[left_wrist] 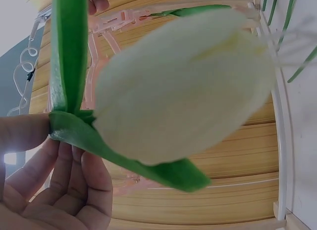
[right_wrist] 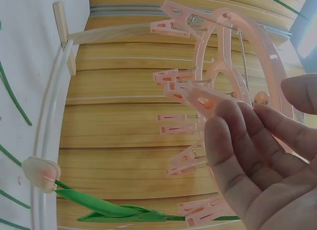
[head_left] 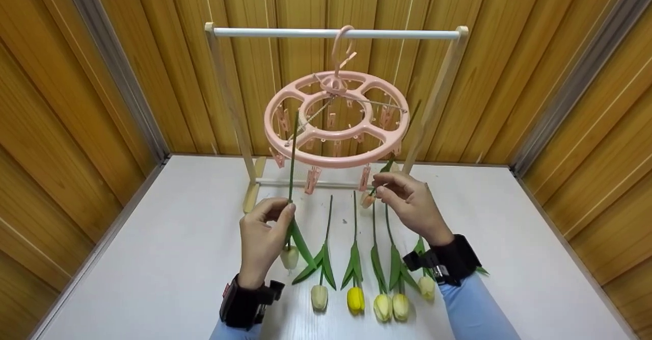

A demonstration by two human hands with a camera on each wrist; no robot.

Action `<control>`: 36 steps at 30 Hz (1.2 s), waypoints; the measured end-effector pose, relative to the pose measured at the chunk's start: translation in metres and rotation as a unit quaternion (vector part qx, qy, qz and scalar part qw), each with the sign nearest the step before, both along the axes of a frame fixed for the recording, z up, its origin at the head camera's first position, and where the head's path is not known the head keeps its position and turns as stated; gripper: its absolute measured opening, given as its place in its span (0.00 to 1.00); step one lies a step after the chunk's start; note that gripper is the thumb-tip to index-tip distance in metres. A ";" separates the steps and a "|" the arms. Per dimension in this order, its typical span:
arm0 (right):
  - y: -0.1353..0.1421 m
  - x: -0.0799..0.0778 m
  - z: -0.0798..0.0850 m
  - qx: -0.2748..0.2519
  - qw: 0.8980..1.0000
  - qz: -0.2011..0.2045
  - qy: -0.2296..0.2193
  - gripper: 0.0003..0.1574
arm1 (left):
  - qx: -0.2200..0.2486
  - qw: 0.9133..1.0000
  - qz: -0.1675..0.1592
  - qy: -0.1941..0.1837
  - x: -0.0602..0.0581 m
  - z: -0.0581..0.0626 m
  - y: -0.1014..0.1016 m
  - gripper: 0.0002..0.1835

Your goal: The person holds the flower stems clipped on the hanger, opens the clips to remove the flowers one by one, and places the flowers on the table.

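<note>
My left hand (head_left: 265,230) pinches the stem of a white tulip (left_wrist: 183,86) between thumb and fingers. The tulip hangs head down, its stem rising past the front left of a round pink clip hanger (head_left: 336,162). My right hand (head_left: 407,202) is raised below the hanger's front right, fingers loosely bent. Its fingertips are right beside a pink clip (right_wrist: 203,100), partly overlapping it in the right wrist view. Beyond that hand, a pinkish tulip (right_wrist: 42,174) hangs head down at a slant, its stem held in another clip (right_wrist: 200,212).
The hanger hooks over a white bar (head_left: 280,33) on a wooden stand (head_left: 239,115). Before it on the white table (head_left: 193,238) lie several tulips, a yellow one (head_left: 355,300) and a white one (head_left: 319,297) among them. Wood-patterned panels (head_left: 168,75) enclose the table.
</note>
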State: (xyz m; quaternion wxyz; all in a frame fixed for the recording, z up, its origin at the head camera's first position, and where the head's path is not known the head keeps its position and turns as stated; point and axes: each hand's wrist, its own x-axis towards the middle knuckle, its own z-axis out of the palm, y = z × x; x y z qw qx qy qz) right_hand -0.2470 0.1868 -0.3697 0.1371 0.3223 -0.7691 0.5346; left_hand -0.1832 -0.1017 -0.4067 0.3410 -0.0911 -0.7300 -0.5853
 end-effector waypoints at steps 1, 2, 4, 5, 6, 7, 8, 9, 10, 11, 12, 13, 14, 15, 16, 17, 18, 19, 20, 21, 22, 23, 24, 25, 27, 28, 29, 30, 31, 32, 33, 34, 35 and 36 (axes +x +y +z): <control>0.000 0.002 0.000 0.002 1.000 -0.008 0.012 0.16 | 0.001 1.000 0.002 -0.001 0.000 0.000 -0.001 0.02; 0.000 0.004 -0.001 0.003 1.000 -0.017 0.021 0.16 | 0.003 1.000 0.004 -0.003 0.000 0.000 -0.003 0.02; 0.001 0.008 -0.003 0.002 0.999 -0.034 0.035 0.15 | 0.006 1.000 0.009 -0.006 0.000 -0.001 -0.005 0.02; 0.002 0.009 -0.004 0.001 0.998 -0.040 0.040 0.15 | 0.008 1.000 0.011 -0.008 0.000 -0.001 -0.007 0.02; 0.003 0.011 -0.005 -0.001 0.998 -0.048 0.045 0.15 | 0.009 1.000 0.014 -0.011 -0.001 -0.002 -0.008 0.02; 0.003 0.012 -0.007 -0.003 0.997 -0.053 0.048 0.14 | 0.010 1.000 0.017 -0.014 -0.001 -0.002 -0.010 0.02; 0.004 0.013 -0.008 -0.004 0.997 -0.058 0.050 0.14 | 0.011 1.000 0.020 -0.017 -0.001 -0.003 -0.011 0.02; 0.004 0.015 -0.010 -0.005 0.996 -0.064 0.054 0.14 | 0.011 0.999 0.023 -0.021 -0.002 -0.003 -0.012 0.02; 0.004 0.016 -0.012 -0.005 0.996 -0.068 0.057 0.14 | 0.010 0.999 0.027 -0.027 -0.002 -0.004 -0.013 0.02; 0.005 0.017 -0.014 -0.005 0.996 -0.071 0.059 0.14 | 0.009 0.999 0.030 -0.032 -0.003 -0.004 -0.014 0.02; 0.005 0.018 -0.016 -0.005 0.995 -0.074 0.061 0.14 | 0.009 0.999 0.032 -0.037 -0.003 -0.004 -0.016 0.02; 0.005 0.020 -0.018 -0.004 0.995 -0.077 0.062 0.14 | 0.009 0.998 0.034 -0.043 -0.004 -0.005 -0.017 0.03; 0.005 0.021 -0.021 -0.002 0.995 -0.082 0.063 0.15 | 0.009 0.998 0.036 -0.048 -0.004 -0.005 -0.018 0.03; 0.005 0.021 -0.023 -0.002 0.994 -0.085 0.066 0.15 | 0.009 0.998 0.038 -0.051 -0.005 -0.006 -0.019 0.03; 0.004 0.021 -0.026 -0.004 0.994 -0.087 0.068 0.15 | 0.010 0.998 0.040 -0.054 -0.006 -0.006 -0.020 0.03; 0.004 0.022 -0.029 -0.005 0.994 -0.089 0.070 0.15 | 0.012 0.997 0.042 -0.056 -0.007 -0.007 -0.022 0.03; 0.004 0.022 -0.031 -0.006 0.993 -0.091 0.073 0.15 | 0.014 0.997 0.044 -0.059 -0.008 -0.008 -0.023 0.03; 0.004 0.022 -0.034 -0.007 0.993 -0.094 0.074 0.15 | 0.015 0.997 0.048 -0.062 -0.009 -0.009 -0.024 0.03; 0.003 0.022 -0.036 -0.008 0.993 -0.095 0.075 0.15 | 0.015 0.996 0.052 -0.065 -0.010 -0.010 -0.025 0.03; 0.003 0.023 -0.038 -0.010 0.993 -0.095 0.075 0.15 | 0.015 0.996 0.056 -0.069 -0.011 -0.011 -0.026 0.03; 0.002 0.023 -0.040 -0.010 0.993 -0.096 0.074 0.15 | 0.015 0.995 0.060 -0.074 -0.011 -0.012 -0.026 0.03; 0.002 0.024 -0.042 -0.009 0.993 -0.098 0.070 0.15 | 0.014 0.995 0.064 -0.079 -0.013 -0.014 -0.027 0.03; 0.002 0.024 -0.044 -0.009 0.993 -0.098 0.066 0.15 | 0.012 0.994 0.068 -0.084 -0.013 -0.015 -0.028 0.04; 0.001 0.025 -0.045 -0.008 0.993 -0.098 0.063 0.14 | 0.010 0.993 0.071 -0.090 -0.014 -0.016 -0.029 0.04; 0.000 0.026 -0.047 -0.009 0.993 -0.097 0.059 0.14 | 0.007 0.992 0.076 -0.104 -0.017 -0.019 -0.030 0.04; 0.000 0.027 -0.048 -0.008 0.994 -0.097 0.058 0.14 | 0.006 0.991 0.079 -0.111 -0.018 -0.021 -0.031 0.04; -0.001 0.027 -0.049 -0.007 0.994 -0.096 0.059 0.14 | 0.005 0.990 0.081 -0.119 -0.019 -0.023 -0.032 0.03; -0.001 0.027 -0.050 -0.005 0.994 -0.095 0.058 0.14 | 0.004 0.989 0.083 -0.125 -0.020 -0.024 -0.033 0.03; -0.002 0.027 -0.050 -0.004 0.994 -0.095 0.059 0.14 | 0.004 0.988 0.085 -0.132 -0.021 -0.025 -0.034 0.03; -0.002 0.027 -0.050 -0.004 0.994 -0.095 0.059 0.14 | 0.004 0.987 0.087 -0.136 -0.022 -0.027 -0.035 0.03; -0.003 0.027 -0.051 -0.004 0.994 -0.095 0.058 0.14 | 0.003 0.986 0.089 -0.138 -0.022 -0.027 -0.035 0.03; -0.003 0.027 -0.051 -0.004 0.994 -0.095 0.058 0.14 | 0.000 0.986 0.092 -0.139 -0.023 -0.028 -0.035 0.03; -0.004 0.027 -0.052 -0.004 0.994 -0.095 0.058 0.14 | -0.002 0.986 0.093 -0.141 -0.023 -0.029 -0.036 0.03; -0.005 0.027 -0.052 -0.004 0.994 -0.095 0.057 0.14 | -0.005 0.985 0.094 -0.141 -0.023 -0.029 -0.036 0.04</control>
